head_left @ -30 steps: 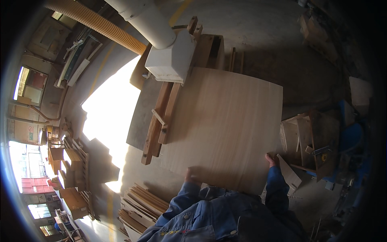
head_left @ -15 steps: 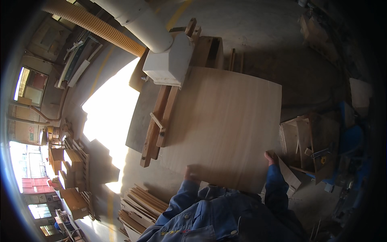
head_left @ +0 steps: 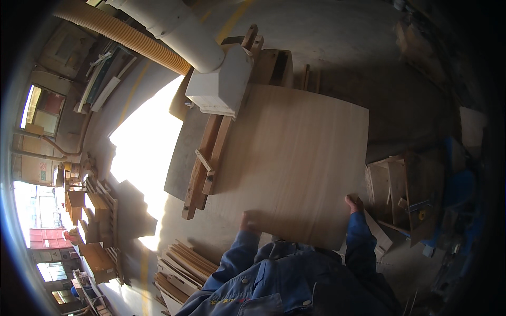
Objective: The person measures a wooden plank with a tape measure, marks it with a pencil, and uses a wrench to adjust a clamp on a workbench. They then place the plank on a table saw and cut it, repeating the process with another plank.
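Hands (head_left: 251,225) (head_left: 355,204) gripping edges of flat, streaky-grained wooden panel (head_left: 295,163), squared timber bars (head_left: 220,148), ribbed tan hose (head_left: 126,38)

Smooth, matt wooden panel (head_left: 295,163)

Stacked wooden strips (head_left: 196,262) lie near a yellow line (head_left: 144,276).

Between the left hand (head_left: 246,223) and the right hand (head_left: 354,203), the wide board (head_left: 300,152) leaves broad open room above its face. To the left, the wooden beams (head_left: 196,187) form a raised barrier, and the white hood (head_left: 213,87) blocks the way over their middle. Outside the right hand, the passage narrows beside the wooden box (head_left: 398,187). Near the left sleeve (head_left: 237,258), stacked strips (head_left: 197,260) crowd the floor.
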A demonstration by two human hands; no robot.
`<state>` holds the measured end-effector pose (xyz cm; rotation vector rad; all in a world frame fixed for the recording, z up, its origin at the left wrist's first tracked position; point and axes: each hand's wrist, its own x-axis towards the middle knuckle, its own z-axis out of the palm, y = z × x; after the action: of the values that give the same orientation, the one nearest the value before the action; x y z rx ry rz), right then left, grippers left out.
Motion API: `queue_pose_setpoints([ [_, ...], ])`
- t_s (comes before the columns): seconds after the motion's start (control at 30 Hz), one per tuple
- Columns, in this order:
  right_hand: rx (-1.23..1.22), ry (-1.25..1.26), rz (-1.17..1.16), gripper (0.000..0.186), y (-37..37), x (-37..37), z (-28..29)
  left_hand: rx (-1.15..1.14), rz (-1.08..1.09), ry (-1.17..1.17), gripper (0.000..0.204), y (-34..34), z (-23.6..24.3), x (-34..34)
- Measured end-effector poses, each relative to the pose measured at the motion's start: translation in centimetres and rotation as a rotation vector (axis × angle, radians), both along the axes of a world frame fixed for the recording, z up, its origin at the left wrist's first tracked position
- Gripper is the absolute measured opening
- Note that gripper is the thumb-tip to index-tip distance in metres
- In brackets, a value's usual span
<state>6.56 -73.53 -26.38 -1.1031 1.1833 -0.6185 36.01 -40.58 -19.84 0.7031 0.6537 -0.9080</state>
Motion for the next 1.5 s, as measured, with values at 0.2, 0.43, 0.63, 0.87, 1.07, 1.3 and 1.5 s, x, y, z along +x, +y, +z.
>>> queue_pose_setpoints([
  [0.2,0.023,0.016,-0.018,0.04,-1.3,0.6,-0.5,-0.05,-0.043,-0.055,0.043,-0.7,-1.1,0.5],
  [0.43,0.032,0.005,-0.022,0.042,-2.6,1.3,-0.6,-0.044,-0.009,-0.048,0.041,-2.2,-1.0,1.2],
  [0.63,0.032,-0.06,-0.029,0.04,-3.7,1.9,-0.6,-0.036,-0.022,-0.084,0.041,-3.9,0.8,1.4],
  [0.87,0.029,-0.034,-0.04,0.04,-4.7,2.8,0.3,0.082,0.039,-0.097,0.044,-5.6,1.2,1.8],
  [1.07,0.035,-0.037,-0.017,0.043,-5.6,3.2,0.6,-0.026,0.075,-0.057,0.046,-6.2,0.5,2.4],
  [1.3,-0.001,-0.067,-0.037,0.045,-6.6,3.9,0.2,0.002,0.093,-0.077,0.044,-7.2,-0.5,3.2],
  [1.5,0.044,-0.059,0.004,0.046,-7.5,4.5,0.3,0.029,0.166,-0.045,0.045,-8.5,-0.5,3.6],
])
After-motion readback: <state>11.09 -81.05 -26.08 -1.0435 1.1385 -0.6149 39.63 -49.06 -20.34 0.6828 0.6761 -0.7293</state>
